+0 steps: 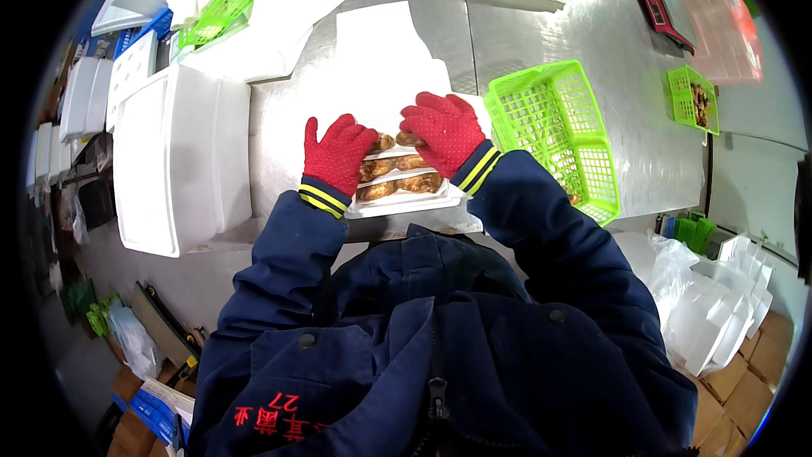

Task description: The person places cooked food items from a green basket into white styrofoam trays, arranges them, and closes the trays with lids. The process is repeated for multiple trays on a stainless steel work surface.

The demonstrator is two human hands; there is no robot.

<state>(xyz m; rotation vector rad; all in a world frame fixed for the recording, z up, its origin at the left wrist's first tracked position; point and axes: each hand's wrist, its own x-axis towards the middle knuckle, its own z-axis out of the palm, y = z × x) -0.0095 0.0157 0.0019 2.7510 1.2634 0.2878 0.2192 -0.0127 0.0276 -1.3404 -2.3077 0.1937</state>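
right fingers: bent, red knit with pale dots, over the upper right piece; cannot tell whether they grip it or only press on it.
left fingers: loose, with the thumb standing well away from the rest; the fingertips lie at the upper left piece, and contact is unclear.
hands: the right hand (pixel 447 131) comes in from the right, the left hand (pixel 338 155) from the left, both gloved, with yellow-striped dark cuffs.
pieces: brown pieces (pixel 410 162) in the white tray between the hands, in three rows of two, the upper row partly under the gloves.
long axis: side to side across the tray, the lower rows rising slightly toward the right; which end is the head, cannot tell.
piece surface: lumpy, mottled tan and dark brown, rounded and elongated.
strips: smooth white strips (pixel 387 177) between the rows.
tray: white tray (pixel 402 208), shallow, its near rim close to the table's front edge.
right side: a bright green plastic basket (pixel 534 73), slotted and rectangular.
left side: a white foam box (pixel 182 161), deep and smooth-walled.
beneath: a brushed steel table (pixel 651 148), shiny.
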